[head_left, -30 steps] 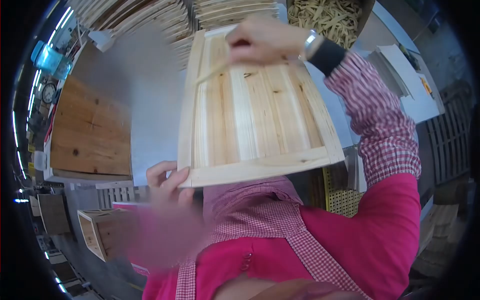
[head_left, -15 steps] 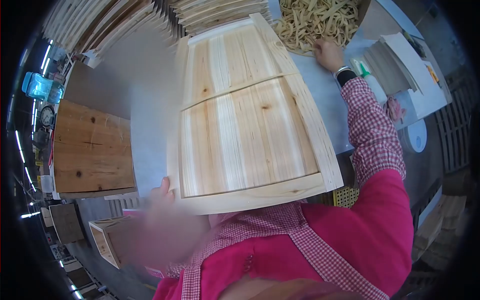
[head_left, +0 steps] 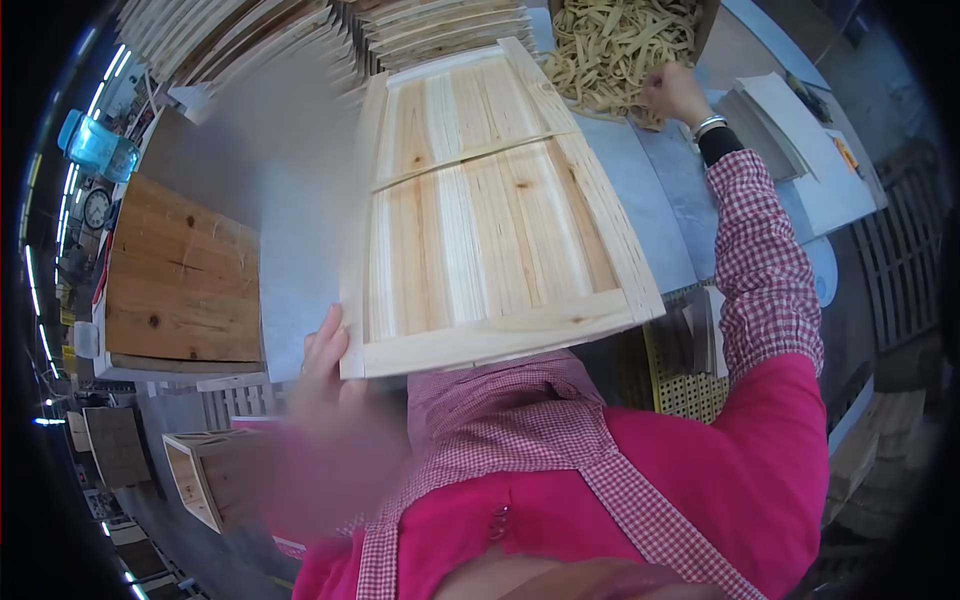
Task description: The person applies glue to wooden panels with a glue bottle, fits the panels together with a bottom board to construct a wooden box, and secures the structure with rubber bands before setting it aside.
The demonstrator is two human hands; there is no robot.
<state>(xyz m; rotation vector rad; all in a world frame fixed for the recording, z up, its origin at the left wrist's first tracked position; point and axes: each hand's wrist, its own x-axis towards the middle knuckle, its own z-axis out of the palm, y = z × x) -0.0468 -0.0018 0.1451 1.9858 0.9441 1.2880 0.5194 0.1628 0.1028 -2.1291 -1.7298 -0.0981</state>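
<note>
A framed wooden panel [head_left: 470, 230] of light, knotty boards lies in front of me, its near edge jutting toward my body. A thin tan band [head_left: 480, 160] runs across its middle. My left hand [head_left: 325, 350] is closed on the panel's near left corner; a blur hides the wrist. At the back right, my right hand [head_left: 678, 95] is at the edge of a box heaped with tan rubber bands [head_left: 610, 50]. Its fingers are pinched together on one or more bands at the pile's front corner. The exact number is hidden.
Stacked wooden frames [head_left: 440, 30] stand behind the panel. A brown wooden board [head_left: 180, 275] is at the left. Grey and white sheets [head_left: 790, 150] lie to the right on the table [head_left: 645, 190]. A yellow perforated crate [head_left: 685, 390] sits below.
The panel's near edge now appears higher in view, with my left hand still at its corner. My right hand has shifted slightly right, closing on bands at the pile's edge.
</note>
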